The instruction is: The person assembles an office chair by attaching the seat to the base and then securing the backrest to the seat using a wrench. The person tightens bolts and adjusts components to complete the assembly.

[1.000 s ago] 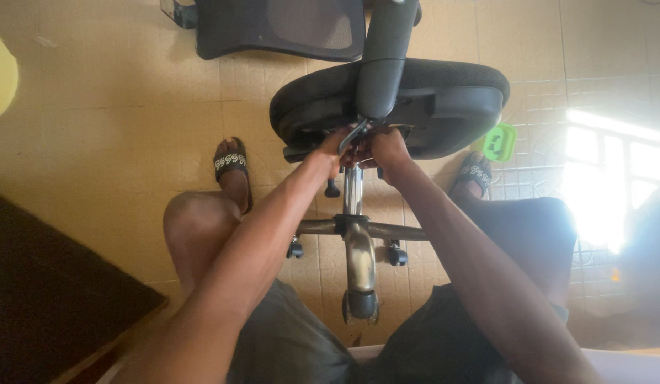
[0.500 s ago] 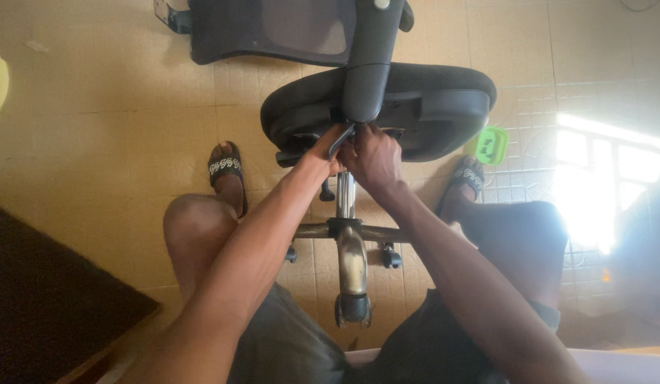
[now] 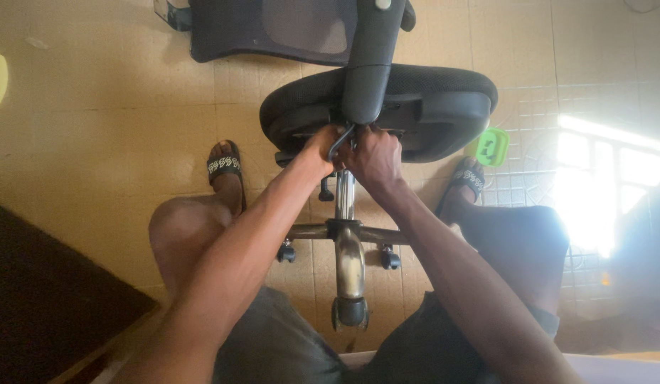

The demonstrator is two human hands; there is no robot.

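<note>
Black office chair (image 3: 415,107) tipped toward knees, underside exposed over tiled floor (image 3: 95,142); left hand (image 3: 317,151) and right hand (image 3: 376,156) closed on mechanism under seat beside chrome column (image 3: 344,195), fingers wrapped, steadying it.

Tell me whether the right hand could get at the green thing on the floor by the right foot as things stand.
Probably not without shifting. The right hand is up under the office chair's seat, and that seat hangs over part of the green object on the tiled floor. The hand would likely have to go round the seat's edge.
</note>
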